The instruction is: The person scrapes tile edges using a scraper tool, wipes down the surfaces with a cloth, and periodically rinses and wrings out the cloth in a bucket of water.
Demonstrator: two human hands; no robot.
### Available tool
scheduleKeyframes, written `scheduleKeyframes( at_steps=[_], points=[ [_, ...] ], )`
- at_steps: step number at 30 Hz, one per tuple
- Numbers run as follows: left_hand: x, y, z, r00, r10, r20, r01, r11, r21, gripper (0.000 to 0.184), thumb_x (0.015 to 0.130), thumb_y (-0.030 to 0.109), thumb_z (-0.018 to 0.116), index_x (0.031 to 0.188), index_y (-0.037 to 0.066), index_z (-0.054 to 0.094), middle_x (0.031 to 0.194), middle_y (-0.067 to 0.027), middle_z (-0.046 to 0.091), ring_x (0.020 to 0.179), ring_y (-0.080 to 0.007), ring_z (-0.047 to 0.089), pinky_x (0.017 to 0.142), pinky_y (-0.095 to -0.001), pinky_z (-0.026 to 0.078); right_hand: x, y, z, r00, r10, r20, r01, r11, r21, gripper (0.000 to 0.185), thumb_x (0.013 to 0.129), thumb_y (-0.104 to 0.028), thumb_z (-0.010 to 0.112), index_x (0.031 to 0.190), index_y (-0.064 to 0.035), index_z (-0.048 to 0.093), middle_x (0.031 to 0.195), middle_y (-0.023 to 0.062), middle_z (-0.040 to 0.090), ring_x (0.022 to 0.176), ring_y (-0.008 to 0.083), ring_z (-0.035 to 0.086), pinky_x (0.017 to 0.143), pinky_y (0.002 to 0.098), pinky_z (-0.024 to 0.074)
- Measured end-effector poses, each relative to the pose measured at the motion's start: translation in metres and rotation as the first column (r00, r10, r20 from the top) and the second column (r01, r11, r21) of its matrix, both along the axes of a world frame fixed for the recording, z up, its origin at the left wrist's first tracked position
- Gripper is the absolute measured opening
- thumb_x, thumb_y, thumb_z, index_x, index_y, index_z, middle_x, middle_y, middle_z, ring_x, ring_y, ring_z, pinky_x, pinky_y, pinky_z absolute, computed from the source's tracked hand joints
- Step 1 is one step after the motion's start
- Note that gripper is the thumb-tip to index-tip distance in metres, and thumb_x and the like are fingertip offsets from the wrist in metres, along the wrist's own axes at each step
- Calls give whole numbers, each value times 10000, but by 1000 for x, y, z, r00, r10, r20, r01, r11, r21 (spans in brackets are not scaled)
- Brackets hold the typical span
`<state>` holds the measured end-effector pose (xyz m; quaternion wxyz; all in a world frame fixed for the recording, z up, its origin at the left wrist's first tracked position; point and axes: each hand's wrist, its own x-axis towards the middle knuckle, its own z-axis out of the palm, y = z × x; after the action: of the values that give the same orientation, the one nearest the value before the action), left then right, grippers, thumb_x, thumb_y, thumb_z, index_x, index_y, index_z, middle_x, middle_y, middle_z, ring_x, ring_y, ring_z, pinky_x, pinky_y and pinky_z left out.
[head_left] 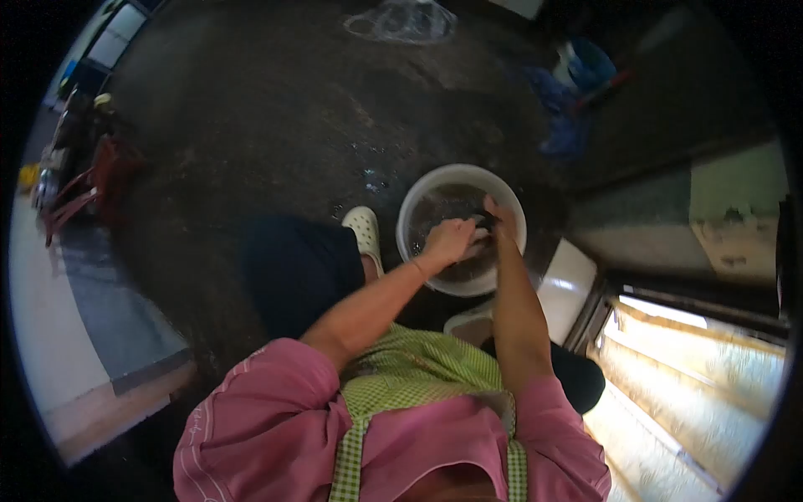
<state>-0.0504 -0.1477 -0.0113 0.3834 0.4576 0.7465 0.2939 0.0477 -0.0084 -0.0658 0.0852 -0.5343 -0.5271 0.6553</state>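
Note:
A round white tub [405,232] with murky water in it stands on the dark floor in front of me. Inside its rim, my left hand [452,239] reaches in with bent, closed fingers. My right hand [502,221] is at the tub's right side, curled and close to the left one. Between the two hands is a small dark thing [484,222] with a paler part below it; it is too blurred to name. Both hands appear to grip it over the water.
A cream clog [363,230] is on my foot, left of the tub. A white container [567,280] stands at the right. Farther off are a blue bucket [592,65], blue cloth [562,113], a clear plastic bag [410,22] and a red chair [100,180].

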Motion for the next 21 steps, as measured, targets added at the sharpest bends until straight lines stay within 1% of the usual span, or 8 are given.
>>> scheduleKeyframes(
  at_steps=[1, 3, 6, 11, 15, 19, 20, 21],
  points=[
    [-4, 1, 30, 895, 376, 242, -339, 923, -180, 408, 830, 388, 519, 1054, 49, 544, 957, -221, 578, 923, -415, 558, 815, -426, 427, -2, 0, 2, 962, 177, 206, -220, 952, 212, 389, 890, -297, 484, 1118, 10, 553, 1086, 148, 584, 1010, 237, 530, 865, 346, 406],
    [-19, 3, -14, 904, 425, 40, -423, 904, -56, 439, 834, 332, 520, 1190, 83, 455, 1247, -257, 419, 1055, -453, 472, 885, -452, 395, -7, -9, 9, 861, 250, 443, -466, 737, 490, 408, 911, -262, 421, 1258, -50, 446, 1203, 221, 522, 1126, 333, 497, 953, 367, 380],
    [-26, -1, -78, 921, -138, -365, 82, 983, -164, 596, 819, 208, 522, 1360, 117, 290, 1421, -269, 169, 1249, -452, 290, 990, -513, 288, -19, -55, 35, 463, 277, 842, -874, 302, 381, 471, 902, -272, 419, 1320, -68, 344, 1300, 239, 430, 1198, 362, 430, 991, 422, 358],
    [-21, -5, -6, 866, -447, -223, 239, 762, -601, 619, 783, 174, 544, 1357, 62, 339, 1434, -254, 177, 1273, -412, 306, 1010, -519, 267, -33, -37, -41, 153, 747, 647, -815, 465, -344, 520, 870, -288, 451, 1342, -86, 366, 1400, 218, 284, 1283, 359, 301, 1039, 467, 275],
    [-27, -1, -9, 795, -603, 65, 531, 640, -555, 367, 752, 185, 523, 1055, 12, 639, 1207, -238, 527, 1102, -343, 532, 929, -447, 398, -13, -27, -93, 356, 613, 706, -749, 638, -177, 473, 824, -266, 524, 1250, -67, 473, 1290, 207, 422, 1179, 334, 425, 982, 448, 343],
    [-21, 0, -38, 921, -389, 3, 349, 823, -448, 302, 722, 165, 505, 884, -30, 670, 952, -227, 633, 894, -343, 626, 808, -416, 475, -5, -5, -109, 639, 484, 598, -560, 825, -69, 428, 777, -243, 597, 1158, -48, 580, 1181, 196, 560, 1075, 309, 548, 925, 430, 410],
    [-25, -2, -47, 933, -359, -11, 331, 871, -363, 297, 741, 180, 486, 832, -40, 663, 906, -253, 624, 844, -369, 623, 764, -435, 482, 20, 18, -209, 810, 433, 395, -436, 896, -89, 372, 758, -216, 522, 1003, 41, 635, 1104, 200, 604, 1019, 337, 578, 838, 449, 436],
    [-27, -5, -59, 943, -333, -24, 314, 909, -274, 310, 760, 195, 468, 781, -50, 657, 860, -280, 615, 793, -395, 619, 720, -454, 490, -12, -21, -57, 507, 574, 643, -723, 690, -46, 346, 753, -203, 530, 989, 23, 645, 1094, 206, 605, 1004, 344, 586, 842, 440, 443]
  ],
)
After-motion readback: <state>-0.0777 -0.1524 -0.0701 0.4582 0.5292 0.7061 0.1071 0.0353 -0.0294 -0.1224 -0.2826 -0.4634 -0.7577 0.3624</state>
